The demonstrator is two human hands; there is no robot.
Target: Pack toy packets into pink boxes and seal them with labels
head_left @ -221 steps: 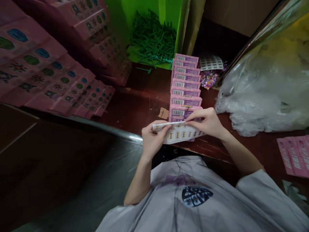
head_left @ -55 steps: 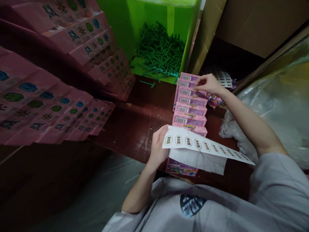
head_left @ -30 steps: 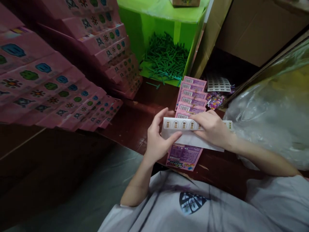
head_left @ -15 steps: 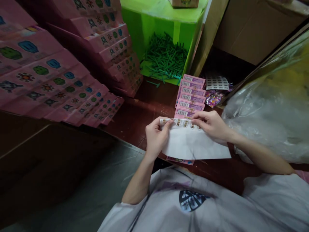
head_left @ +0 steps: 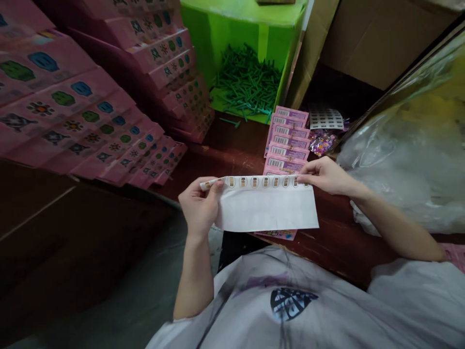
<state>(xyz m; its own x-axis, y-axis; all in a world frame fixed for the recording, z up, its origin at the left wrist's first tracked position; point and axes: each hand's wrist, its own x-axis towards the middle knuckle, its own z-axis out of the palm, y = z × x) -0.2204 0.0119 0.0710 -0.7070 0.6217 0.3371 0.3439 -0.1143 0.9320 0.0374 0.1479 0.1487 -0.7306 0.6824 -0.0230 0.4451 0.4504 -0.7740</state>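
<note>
I hold a white sticker sheet [head_left: 267, 208] stretched level in front of my chest, with a row of small round gold stickers along its folded top edge. My left hand [head_left: 199, 206] pinches its left end. My right hand [head_left: 325, 175] pinches the top edge near the right end. Behind the sheet a fanned row of pink boxes [head_left: 286, 143] with barcodes lies on the dark red table [head_left: 232, 155]. One more pink box peeks out under the sheet's lower edge.
Stacks of pink printed cartons [head_left: 90, 106] fill the left. A green box [head_left: 247, 82] holds a pile of green sticks. A second sticker sheet [head_left: 326, 118] and a bag of coloured bits [head_left: 321, 142] lie beyond the row. A large clear plastic bag [head_left: 407, 145] sits right.
My hands have drawn apart along the sheet, the left one moving left and down, so the sheet is pulled out wider and flatter than half a second ago.
</note>
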